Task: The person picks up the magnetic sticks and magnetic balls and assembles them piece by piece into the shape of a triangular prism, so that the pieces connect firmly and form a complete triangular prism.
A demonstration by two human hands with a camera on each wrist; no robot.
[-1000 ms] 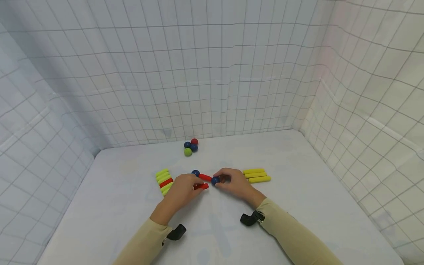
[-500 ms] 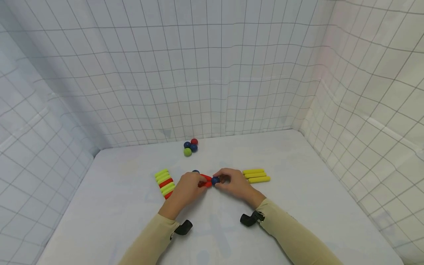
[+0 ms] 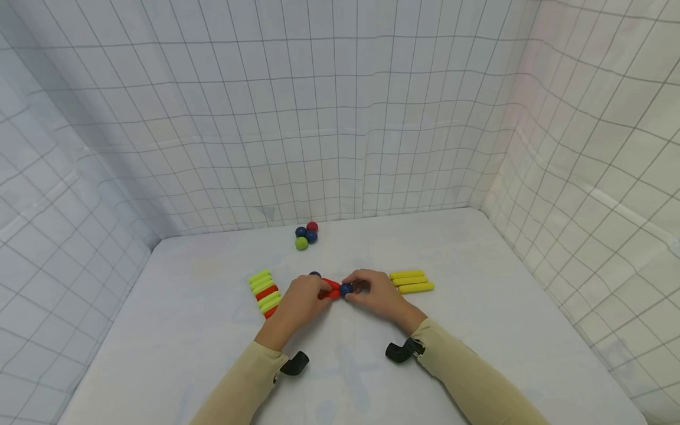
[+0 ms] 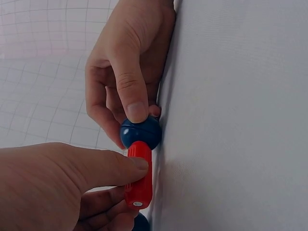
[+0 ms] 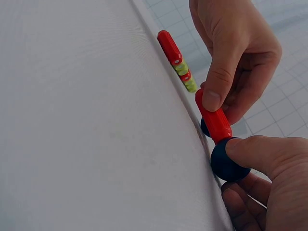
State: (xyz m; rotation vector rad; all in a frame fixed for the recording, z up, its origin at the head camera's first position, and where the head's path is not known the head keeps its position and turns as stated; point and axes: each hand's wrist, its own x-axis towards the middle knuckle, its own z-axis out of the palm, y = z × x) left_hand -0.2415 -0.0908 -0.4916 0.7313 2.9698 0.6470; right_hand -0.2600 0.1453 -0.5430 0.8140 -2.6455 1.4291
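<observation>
My left hand (image 3: 300,302) pinches a red magnetic rod (image 4: 145,188) between thumb and fingers; a metal disc shows at its near end. The rod's other end meets a dark blue ball (image 5: 224,165). That ball is held between the thumb and fingers of my right hand (image 3: 379,296). A second red rod (image 3: 332,284) slants back from the same ball toward another blue ball (image 3: 316,274), partly hidden behind my left hand. Both wrist views show the held rod touching the ball, close to the white surface.
Left of my hands lies a row of lime rods (image 3: 261,276) with red rods (image 3: 267,293) among them. Three yellow rods (image 3: 409,282) lie to the right. Farther back sit two blue balls, a red ball (image 3: 312,226) and a green ball (image 3: 301,243). Grid-patterned cloth walls surround the table.
My left hand has moved right, bringing the red rod's end from a gap against the blue ball. Another red rod in the left row has come into sight. My right hand stays in place.
</observation>
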